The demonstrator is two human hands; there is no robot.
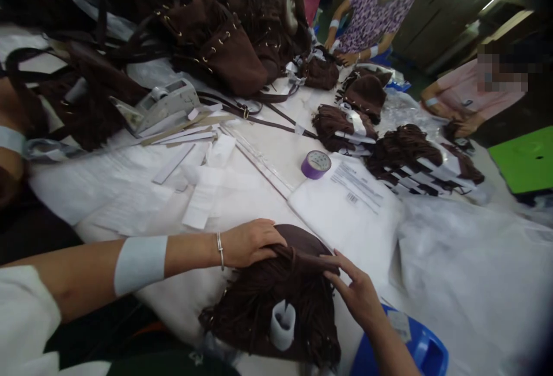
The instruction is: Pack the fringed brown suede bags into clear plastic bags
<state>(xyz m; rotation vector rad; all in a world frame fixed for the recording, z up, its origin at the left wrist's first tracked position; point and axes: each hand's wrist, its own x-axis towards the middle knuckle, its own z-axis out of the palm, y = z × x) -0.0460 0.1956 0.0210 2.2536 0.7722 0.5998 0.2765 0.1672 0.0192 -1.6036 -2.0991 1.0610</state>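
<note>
A dark brown fringed bag (276, 289) lies on the white table in front of me. My left hand (254, 242) rests on its upper left edge, fingers curled over the gathered brown material. On the other side, my right hand (352, 287) pinches the right end of a folded brown flap or strap between thumb and fingers. A white foam or paper roll (283, 324) is wrapped around something on the front of the bag, below both hands. Part of the bag's upper edge is hidden under my left fingers.
Purple tape (316, 164) sits on a white printed package (345, 209). Paper strips (203, 197) and a tape dispenser (166, 102) lie left. Brown bags (220, 48) pile up behind; wrapped fringed bundles (425, 157) stand right. A blue plastic object (425, 347) is beside my right arm. Co-workers stand across the table.
</note>
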